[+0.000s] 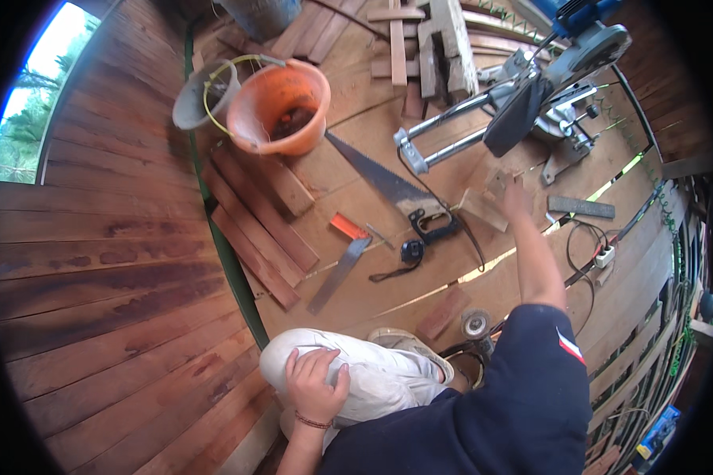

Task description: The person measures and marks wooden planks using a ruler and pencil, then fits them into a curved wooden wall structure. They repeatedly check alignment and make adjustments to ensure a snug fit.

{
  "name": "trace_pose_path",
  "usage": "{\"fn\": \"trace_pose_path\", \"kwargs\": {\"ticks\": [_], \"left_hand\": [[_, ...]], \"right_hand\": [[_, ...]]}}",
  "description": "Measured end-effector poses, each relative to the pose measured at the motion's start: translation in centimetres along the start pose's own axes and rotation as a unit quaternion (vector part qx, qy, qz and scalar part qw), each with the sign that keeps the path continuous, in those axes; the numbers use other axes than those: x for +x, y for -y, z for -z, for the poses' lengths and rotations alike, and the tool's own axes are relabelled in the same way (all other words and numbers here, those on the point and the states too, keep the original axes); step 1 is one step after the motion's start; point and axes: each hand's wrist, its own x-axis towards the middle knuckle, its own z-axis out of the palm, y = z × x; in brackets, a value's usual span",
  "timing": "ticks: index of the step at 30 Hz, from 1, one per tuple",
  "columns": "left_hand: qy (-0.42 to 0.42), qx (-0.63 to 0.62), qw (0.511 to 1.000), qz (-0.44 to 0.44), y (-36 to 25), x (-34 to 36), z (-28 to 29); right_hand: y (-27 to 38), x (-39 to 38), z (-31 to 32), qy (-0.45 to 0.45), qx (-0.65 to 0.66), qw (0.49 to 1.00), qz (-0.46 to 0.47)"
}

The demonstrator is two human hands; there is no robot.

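Wood block [483, 210] lies on the floor [348, 196] beside a saw [388, 185], seemingly not yet lifted, the right hand [517, 195] reaching close by, its grip impossible to tell, the left hand [315, 388] loosely open, empty, on a knee [279, 351].

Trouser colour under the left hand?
Off-white. The trousers show best in the head view, left hand resting on them.

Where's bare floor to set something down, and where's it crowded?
Bare wooden floor shows between the orange plastic bucket and the grey metal saw rails, and between the small dark tape measure and the white-trousered leg. It's crowded around the right hand: pale wooden block, black-handled steel handsaw, grey flat bar.
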Motion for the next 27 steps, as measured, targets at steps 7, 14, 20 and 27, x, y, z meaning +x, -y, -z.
{"fn": "trace_pose_path", "kwargs": {"ticks": [7,14,20,27], "left_hand": [[-0.008,-0.115,0.992,0.048,0.3,-1.0,0.2],[-0.019,-0.599,0.794,0.098,-0.8,-3.9,3.8],[-0.297,-0.597,0.742,0.071,-0.4,-11.7,4.4],[-0.303,-0.623,0.719,-0.048,-2.5,-14.8,7.8]], "right_hand": [[11.1,-16.1,8.9,-0.027,0.39,0.902,0.182],[24.0,-31.3,14.7,0.258,0.639,0.631,0.357],[27.6,-40.8,15.8,0.223,0.508,0.645,0.525],[24.8,-45.7,22.4,0.447,0.572,0.584,0.364]]}}
